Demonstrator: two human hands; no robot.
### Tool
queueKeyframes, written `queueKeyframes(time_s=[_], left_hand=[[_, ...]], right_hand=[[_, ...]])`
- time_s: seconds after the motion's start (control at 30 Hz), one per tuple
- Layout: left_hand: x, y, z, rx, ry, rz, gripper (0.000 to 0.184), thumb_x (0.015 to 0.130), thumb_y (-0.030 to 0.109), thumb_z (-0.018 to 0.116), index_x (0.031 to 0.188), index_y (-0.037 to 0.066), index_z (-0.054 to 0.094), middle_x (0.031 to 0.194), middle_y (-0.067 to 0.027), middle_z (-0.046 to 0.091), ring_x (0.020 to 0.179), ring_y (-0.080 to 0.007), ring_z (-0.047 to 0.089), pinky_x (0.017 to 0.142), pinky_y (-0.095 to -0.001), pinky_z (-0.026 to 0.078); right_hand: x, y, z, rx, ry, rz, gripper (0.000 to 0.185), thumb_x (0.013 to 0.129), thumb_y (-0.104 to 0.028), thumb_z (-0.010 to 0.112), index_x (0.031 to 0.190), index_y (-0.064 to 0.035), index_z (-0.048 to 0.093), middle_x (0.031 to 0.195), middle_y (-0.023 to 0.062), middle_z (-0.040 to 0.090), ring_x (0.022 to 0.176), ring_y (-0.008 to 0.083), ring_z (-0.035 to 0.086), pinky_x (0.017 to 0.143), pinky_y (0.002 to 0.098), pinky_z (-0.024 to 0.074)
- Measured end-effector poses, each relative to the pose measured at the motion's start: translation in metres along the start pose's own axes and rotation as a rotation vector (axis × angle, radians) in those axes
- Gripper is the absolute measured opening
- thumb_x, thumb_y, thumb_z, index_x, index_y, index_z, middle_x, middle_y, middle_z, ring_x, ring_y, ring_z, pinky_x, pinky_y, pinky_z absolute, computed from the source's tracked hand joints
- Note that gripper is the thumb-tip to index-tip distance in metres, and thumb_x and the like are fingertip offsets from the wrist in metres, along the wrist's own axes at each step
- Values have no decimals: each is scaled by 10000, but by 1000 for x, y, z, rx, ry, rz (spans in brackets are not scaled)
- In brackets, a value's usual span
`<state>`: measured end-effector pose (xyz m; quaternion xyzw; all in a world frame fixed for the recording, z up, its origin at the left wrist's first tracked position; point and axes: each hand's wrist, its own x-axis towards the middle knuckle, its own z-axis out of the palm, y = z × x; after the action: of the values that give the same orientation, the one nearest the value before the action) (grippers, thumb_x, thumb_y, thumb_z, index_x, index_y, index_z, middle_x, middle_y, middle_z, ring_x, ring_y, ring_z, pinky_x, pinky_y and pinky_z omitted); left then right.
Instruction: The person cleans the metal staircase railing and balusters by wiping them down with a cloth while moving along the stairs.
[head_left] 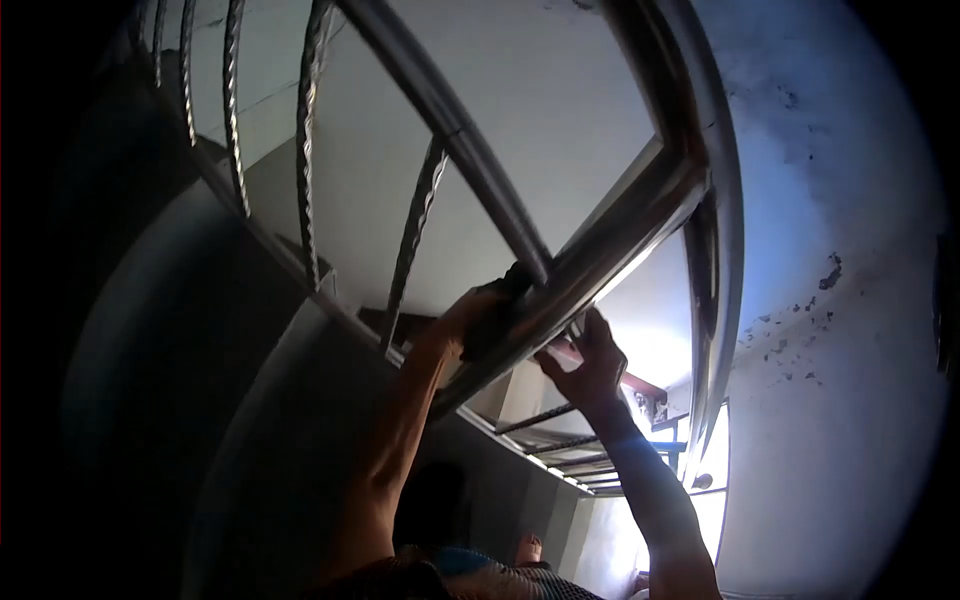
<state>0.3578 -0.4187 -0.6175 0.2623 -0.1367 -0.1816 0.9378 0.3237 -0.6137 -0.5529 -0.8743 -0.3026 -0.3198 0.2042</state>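
Observation:
A thick metal post [610, 235] of a stair railing runs diagonally through the middle of the view. My left hand [478, 312] is at the post's left side, near where a thinner rail [490, 190] joins it. Something dark lies at that hand, and its fingers are mostly hidden in shadow. On the post's right side, my right hand [590, 365] is raised with fingers bent and thumb apart, close to the metal. A small object seems to be between its fingers, too unclear to name.
Twisted metal balusters [308, 150] stand at the upper left along the dark stair edge. A curved metal rail [728, 200] passes right of the post. Beyond it is a wall with peeling paint [800, 330]. More railing bars [560, 445] show lower down, beside bright light.

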Motion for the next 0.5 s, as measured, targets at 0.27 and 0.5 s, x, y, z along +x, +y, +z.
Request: queueKeyframes(time_s=[0.27,0.5], left_hand=[[71,40,67,-161,-914,455,290,838,188,455,1067,11,432,1020,-59,449,1029,-125,426,896,-226,345],[83,65,109,-256,-909,541,273,868,222,443,1022,-2,469,967,-79,484,944,-167,485,830,-255,400]], right_hand=[[-1,-3,-3,-68,-78,26,725,571,-246,771,1136,28,408,909,162,526,743,283,576,617,347,484],[-2,-4,-2,-72,-99,53,669,547,-285,797,1031,3,435,838,127,539,708,229,596,581,319,494]])
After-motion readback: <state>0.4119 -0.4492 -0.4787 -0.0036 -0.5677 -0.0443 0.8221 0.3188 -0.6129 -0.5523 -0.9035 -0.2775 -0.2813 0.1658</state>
